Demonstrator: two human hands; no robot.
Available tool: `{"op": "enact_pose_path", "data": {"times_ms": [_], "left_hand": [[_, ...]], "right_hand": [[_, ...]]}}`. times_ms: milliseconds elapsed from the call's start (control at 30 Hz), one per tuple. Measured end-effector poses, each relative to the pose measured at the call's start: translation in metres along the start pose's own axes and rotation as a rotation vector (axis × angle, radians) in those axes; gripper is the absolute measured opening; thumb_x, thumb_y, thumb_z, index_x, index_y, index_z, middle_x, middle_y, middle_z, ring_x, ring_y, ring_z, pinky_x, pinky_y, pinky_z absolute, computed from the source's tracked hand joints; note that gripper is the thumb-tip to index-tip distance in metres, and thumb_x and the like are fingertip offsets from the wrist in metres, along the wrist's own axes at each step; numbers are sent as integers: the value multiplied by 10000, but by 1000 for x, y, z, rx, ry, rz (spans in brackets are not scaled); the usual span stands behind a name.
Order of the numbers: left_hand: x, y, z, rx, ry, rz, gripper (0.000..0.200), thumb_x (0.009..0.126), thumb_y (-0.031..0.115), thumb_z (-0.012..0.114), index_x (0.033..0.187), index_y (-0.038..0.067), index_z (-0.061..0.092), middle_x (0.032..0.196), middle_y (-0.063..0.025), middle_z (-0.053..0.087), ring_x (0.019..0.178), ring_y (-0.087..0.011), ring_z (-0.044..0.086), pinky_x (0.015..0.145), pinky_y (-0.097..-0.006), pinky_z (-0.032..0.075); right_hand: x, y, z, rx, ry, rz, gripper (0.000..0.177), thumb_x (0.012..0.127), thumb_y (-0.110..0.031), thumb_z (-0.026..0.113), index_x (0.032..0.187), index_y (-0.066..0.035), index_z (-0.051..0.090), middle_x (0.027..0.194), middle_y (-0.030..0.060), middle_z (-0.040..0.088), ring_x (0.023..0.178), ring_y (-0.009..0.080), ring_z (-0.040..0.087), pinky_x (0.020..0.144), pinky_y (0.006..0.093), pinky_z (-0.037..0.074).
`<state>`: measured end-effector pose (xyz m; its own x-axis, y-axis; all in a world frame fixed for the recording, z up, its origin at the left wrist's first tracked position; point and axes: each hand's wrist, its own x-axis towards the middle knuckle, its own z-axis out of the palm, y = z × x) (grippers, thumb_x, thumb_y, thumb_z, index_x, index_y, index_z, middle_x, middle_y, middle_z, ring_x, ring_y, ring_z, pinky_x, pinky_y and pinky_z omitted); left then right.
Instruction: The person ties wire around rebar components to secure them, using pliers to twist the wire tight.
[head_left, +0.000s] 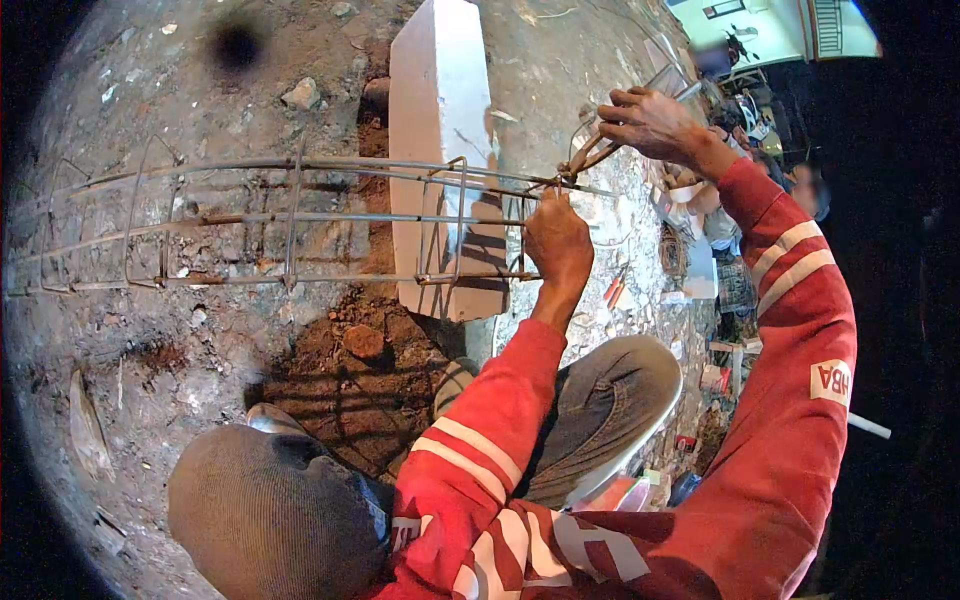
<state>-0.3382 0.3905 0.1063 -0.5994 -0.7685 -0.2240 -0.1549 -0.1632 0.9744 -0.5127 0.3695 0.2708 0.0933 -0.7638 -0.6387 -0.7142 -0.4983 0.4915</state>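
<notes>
A long cage of thin steel bars (375,217) with square stirrups runs from the left edge to the middle, its right part resting across a pale block (415,130). At the cage's right end my left hand (558,242) is closed, fingertips pinched at the upper corner joint; what they pinch is too small to tell. Up and to the right, my right hand (655,125) has its fingers around the handles of pincers (596,156). The jaws of the pincers meet the same corner joint, just above my left fingertips.
Dug soil with a reddish lump (363,341) lies below the cage, near my knees. Red-handled pliers (614,288) lie on the ground right of my left hand. Coiled wire (673,250), scattered items and blurred people are farther right.
</notes>
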Motion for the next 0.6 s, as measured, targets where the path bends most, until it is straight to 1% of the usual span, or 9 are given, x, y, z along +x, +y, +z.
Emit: {"op": "enact_pose_path", "data": {"times_ms": [133, 200, 300, 367, 400, 467, 500, 567, 600], "left_hand": [[-1, -5, 2, 14, 57, 100, 254, 943, 189, 510, 884, -27, 630, 798, -260, 650, 776, -467, 633, 701, -562, 472], [-1, -3, 2, -2, 33, 62, 249, 942, 185, 511, 893, -28, 630, 796, -261, 647, 777, -469, 631, 704, -564, 469], [-2, -4, 3, -21, 29, 44, 245, 941, 178, 511, 914, -33, 631, 796, -265, 644, 780, -473, 629, 711, -566, 466], [-2, -4, 2, -22, 46, 65, 245, 941, 175, 509, 927, -36, 633, 798, -266, 643, 783, -474, 628, 715, -566, 467], [-2, -2, 0, -21, 35, 64, 250, 941, 177, 508, 934, -38, 637, 810, -270, 646, 787, -475, 629, 718, -566, 468], [-3, -1, 1, -64, 35, 51, 257, 936, 175, 509, 946, -41, 647, 846, -283, 654, 799, -484, 627, 729, -570, 467], [0, -4, 2, -64, 33, 49, 257, 936, 175, 509, 946, -41, 647, 846, -283, 654, 799, -484, 627, 729, -570, 467], [-1, -4, 1, 2, -44, 54, 262, 927, 178, 517, 976, -45, 647, 860, -294, 656, 814, -491, 628, 740, -569, 469], [-4, 2, -5, -35, -10, -1, 220, 937, 169, 502, 990, -7, 623, 803, -282, 659, 785, -448, 665, 697, -535, 506]], "right_hand": [[3, 5, 1, -32, 97, -64, 237, 809, -172, 610, 1023, -74, 629, 1115, 68, 617, 1041, 251, 590, 847, 373, 528], [3, 8, 3, -27, 114, -90, 247, 809, -169, 609, 1036, -73, 624, 1122, 75, 624, 1038, 259, 595, 842, 380, 529], [6, 10, 3, -32, 182, -100, 208, 782, -165, 639, 972, -83, 615, 990, 40, 585, 953, 243, 602, 753, 372, 549], [5, 7, -6, 29, -139, 5, 282, 787, -148, 638, 1056, -63, 627, 1067, 112, 658, 989, 279, 640, 780, 386, 548], [8, 3, -25, 25, -135, 0, 282, 787, -148, 638, 1056, -63, 627, 1067, 112, 658, 989, 279, 640, 780, 386, 548], [9, -7, -54, 160, -523, 212, 352, 750, -174, 695, 1062, -33, 610, 975, 149, 670, 864, 277, 666, 696, 383, 539], [6, -5, -50, 162, -525, 210, 352, 750, -174, 695, 1062, -33, 610, 975, 149, 670, 864, 277, 666, 696, 383, 539], [-5, -8, -43, 1151, -776, 512, 509, 690, -227, 763, 1106, -2, 578, 923, 188, 665, 789, 282, 667, 650, 387, 515], [-7, -9, -50, 1308, -893, 551, 623, 644, -272, 815, 1133, 14, 556, 925, 195, 660, 819, 280, 662, 671, 374, 507]]}}
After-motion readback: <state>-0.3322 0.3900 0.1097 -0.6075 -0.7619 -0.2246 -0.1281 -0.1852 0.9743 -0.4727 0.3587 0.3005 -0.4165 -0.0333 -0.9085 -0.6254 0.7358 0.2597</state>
